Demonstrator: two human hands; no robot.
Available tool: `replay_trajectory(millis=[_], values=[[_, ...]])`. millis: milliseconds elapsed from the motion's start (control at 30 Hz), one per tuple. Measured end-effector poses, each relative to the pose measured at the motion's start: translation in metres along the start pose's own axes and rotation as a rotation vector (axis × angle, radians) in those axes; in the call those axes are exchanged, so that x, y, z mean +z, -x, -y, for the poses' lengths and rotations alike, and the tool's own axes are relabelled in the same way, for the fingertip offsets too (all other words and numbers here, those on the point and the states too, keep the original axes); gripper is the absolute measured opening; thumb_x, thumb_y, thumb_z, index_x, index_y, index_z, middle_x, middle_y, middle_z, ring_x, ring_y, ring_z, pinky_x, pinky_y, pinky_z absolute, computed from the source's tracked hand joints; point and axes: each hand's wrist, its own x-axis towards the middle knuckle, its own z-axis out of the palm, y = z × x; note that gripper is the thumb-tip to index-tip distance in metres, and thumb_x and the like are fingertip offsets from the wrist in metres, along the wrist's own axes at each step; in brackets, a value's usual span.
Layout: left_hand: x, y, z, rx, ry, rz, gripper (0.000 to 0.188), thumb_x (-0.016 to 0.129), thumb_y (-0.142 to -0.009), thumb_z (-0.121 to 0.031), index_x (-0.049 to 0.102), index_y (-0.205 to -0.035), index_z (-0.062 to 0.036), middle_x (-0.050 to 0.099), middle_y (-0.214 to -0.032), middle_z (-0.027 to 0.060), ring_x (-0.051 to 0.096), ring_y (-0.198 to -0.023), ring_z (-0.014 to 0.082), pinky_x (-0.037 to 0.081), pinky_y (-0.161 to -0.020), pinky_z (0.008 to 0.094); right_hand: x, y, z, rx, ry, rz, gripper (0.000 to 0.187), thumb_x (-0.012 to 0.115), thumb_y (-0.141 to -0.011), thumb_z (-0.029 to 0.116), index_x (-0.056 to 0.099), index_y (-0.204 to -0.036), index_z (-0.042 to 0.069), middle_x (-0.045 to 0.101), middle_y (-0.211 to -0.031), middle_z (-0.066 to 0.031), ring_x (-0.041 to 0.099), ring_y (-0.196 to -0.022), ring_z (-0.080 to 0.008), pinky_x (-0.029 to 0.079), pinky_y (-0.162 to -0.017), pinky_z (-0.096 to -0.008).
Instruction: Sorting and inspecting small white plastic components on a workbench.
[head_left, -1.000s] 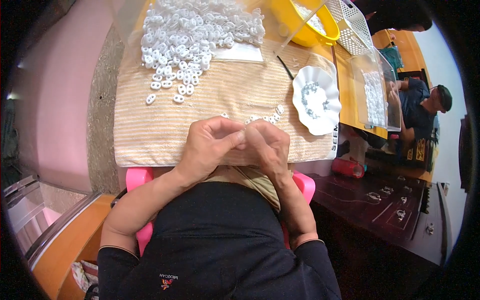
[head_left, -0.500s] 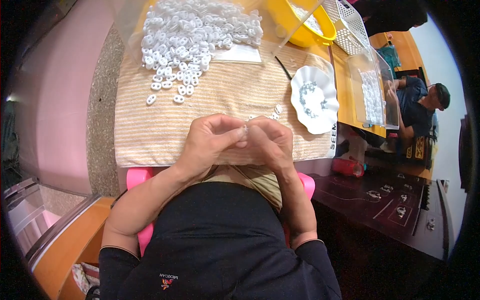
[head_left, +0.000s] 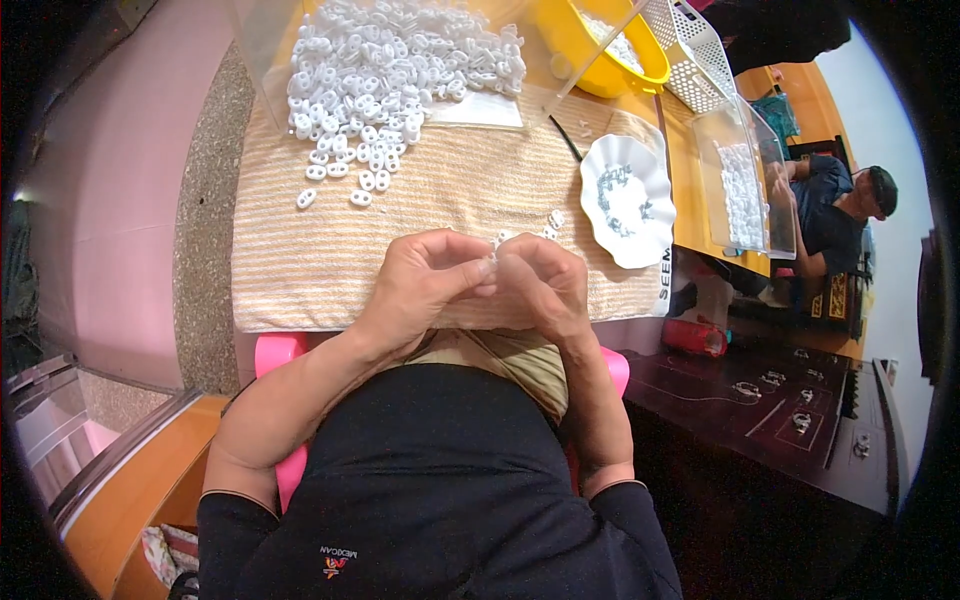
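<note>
My left hand (head_left: 425, 285) and my right hand (head_left: 548, 285) meet over the near part of a striped towel (head_left: 320, 260). Both are closed in a pinch, fingertips touching around a small white plastic piece (head_left: 493, 257), mostly hidden by the fingers. Just beyond the fingertips lies a short row of loose white two-holed plastic pieces (head_left: 556, 218). A large heap of the same white pieces (head_left: 390, 80) spreads from a clear bin at the far side. To the right of my hands stands a white scalloped dish (head_left: 655, 185) holding small greyish and white bits.
A thin black stick (head_left: 565, 137) lies beside the dish. Behind it are a yellow basin (head_left: 655, 68) and a white perforated basket (head_left: 690, 65). At right, a clear box (head_left: 710, 170) holds more white pieces, near a seated person (head_left: 835, 215). A red bottle (head_left: 695, 337) lies lower right.
Both hands stay pinched in nearly the same place, with only slight finger movement. The view has shifted a little.
</note>
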Motion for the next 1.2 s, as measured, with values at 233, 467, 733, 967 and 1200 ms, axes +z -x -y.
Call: replay_trajectory(millis=[233,467,733,967,1200], values=[[-0.0018,-0.0001,0.0014,-0.021,0.023,0.015,0.018,0.065,-0.087,-0.003,0.063,-0.103,0.0043,0.067,-0.091,0.0098,0.065,-0.079,0.013,0.056,-0.075,0.0257,-0.0015,-0.0028,0.0039,-0.174,0.227,0.038,0.007,0.054,-0.089,-0.004,0.061,-0.09,-0.002,0.062,-0.084,-0.004,0.057,-0.077,-0.0091,0.045,-0.069,-0.0221],[-0.0025,-0.0006,0.0026,-0.017,0.052,0.029,0.018,0.066,-0.087,-0.004,0.063,-0.102,0.0037,0.067,-0.09,0.0093,0.065,-0.079,0.0129,0.056,-0.075,0.0257,-0.0033,-0.0034,0.0033,-0.202,0.255,0.049,0.008,0.054,-0.089,-0.004,0.062,-0.091,-0.002,0.062,-0.085,-0.0041,0.056,-0.079,-0.0096,0.044,-0.071,-0.0226],[-0.0021,0.0006,-0.0009,-0.045,0.084,0.008,0.016,0.066,-0.087,-0.003,0.063,-0.101,0.0031,0.067,-0.091,0.0089,0.065,-0.079,0.013,0.056,-0.075,0.0252,0.0005,-0.0019,0.0037,-0.122,0.18,0.0,0.01,0.054,-0.089,-0.003,0.063,-0.094,-0.001,0.063,-0.089,-0.0034,0.058,-0.084,-0.0097,0.045,-0.075,-0.0225],[0.0004,0.0013,-0.0065,-0.052,0.091,-0.016,0.014,0.066,-0.086,-0.003,0.064,-0.099,0.0038,0.067,-0.088,0.0082,0.064,-0.078,0.0127,0.054,-0.073,0.0243,-0.002,-0.0021,0.0005,-0.097,0.089,0.01,0.014,0.054,-0.089,-0.003,0.064,-0.1,-0.003,0.065,-0.095,-0.0045,0.059,-0.086,-0.0088,0.046,-0.077,-0.0225],[0.0,0.0019,-0.0065,-0.051,0.116,-0.004,0.015,0.066,-0.086,-0.003,0.064,-0.099,0.0035,0.067,-0.09,0.0082,0.064,-0.079,0.0127,0.054,-0.075,0.0246,-0.0039,-0.0014,-0.0006,-0.071,0.084,-0.035,0.017,0.062,-0.086,-0.003,0.065,-0.102,-0.002,0.067,-0.093,-0.0031,0.061,-0.085,-0.0084,0.048,-0.076,-0.0223]])
